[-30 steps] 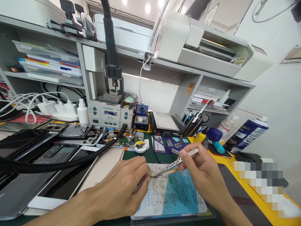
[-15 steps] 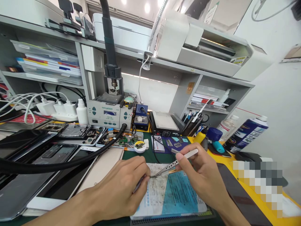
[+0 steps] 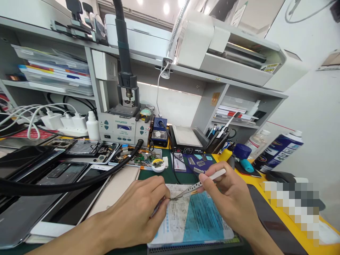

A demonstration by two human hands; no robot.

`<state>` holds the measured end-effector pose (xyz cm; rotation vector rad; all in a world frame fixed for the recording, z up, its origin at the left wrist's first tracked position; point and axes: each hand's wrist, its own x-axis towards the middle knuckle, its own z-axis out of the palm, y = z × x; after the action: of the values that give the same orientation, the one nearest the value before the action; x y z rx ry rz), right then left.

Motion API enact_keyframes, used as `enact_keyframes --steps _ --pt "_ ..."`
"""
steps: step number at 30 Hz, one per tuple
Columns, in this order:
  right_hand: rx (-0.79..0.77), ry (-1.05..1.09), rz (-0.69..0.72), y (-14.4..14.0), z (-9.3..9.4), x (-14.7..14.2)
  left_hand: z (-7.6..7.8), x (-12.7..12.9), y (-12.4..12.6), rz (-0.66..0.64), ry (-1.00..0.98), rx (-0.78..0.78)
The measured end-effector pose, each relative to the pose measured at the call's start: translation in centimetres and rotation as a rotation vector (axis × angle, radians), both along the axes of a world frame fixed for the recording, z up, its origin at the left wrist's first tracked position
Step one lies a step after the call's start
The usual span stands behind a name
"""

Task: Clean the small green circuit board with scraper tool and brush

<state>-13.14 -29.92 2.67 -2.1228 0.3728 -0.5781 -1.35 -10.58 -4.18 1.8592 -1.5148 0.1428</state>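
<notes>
Nearest, we list the blue-and-white pad [image 3: 196,219], our landmark. At its far left corner: a tiny part [image 3: 174,199], too small to identify, lying between both hands. Left hand [image 3: 138,216], at the pad's left edge, fingers curled and pinched on a thin tool whose tip meets the part; it is the nearer hand. Right hand [image 3: 228,198], over the pad's far right, closed on tweezers [image 3: 198,184], long axis slanting down-left to the part. Beyond the pad: parts tray [image 3: 132,161], then rework station [image 3: 122,127].

Silver tweezers [image 3: 202,182] over a blue-and-white printed sheet [image 3: 198,219], frame centre; green worktop [image 3: 148,174]; yellow mat [image 3: 268,184] at right.
</notes>
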Motion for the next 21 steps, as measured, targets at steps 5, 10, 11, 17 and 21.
enact_keyframes --steps 5,10,11,17,21 --pt "0.033 -0.004 0.001 0.15 0.11 0.12 -0.01 -0.06 0.07 0.002 -0.007 0.005" --pt "0.027 0.002 0.007 0.04 -0.01 0.08 -0.12 -0.01 0.05 0.0 0.0 0.004" --pt "0.024 0.002 0.005 0.02 -0.04 0.05 -0.14 -0.01 0.04 0.0 0.0 0.002" --pt "0.017 -0.004 0.004 0.09 -0.12 -0.11 -0.24 0.02 -0.01 0.004 -0.006 -0.017" --pt "0.054 -0.012 0.007 0.08 -0.17 -0.13 -0.31 0.01 -0.01 0.001 -0.013 -0.028"
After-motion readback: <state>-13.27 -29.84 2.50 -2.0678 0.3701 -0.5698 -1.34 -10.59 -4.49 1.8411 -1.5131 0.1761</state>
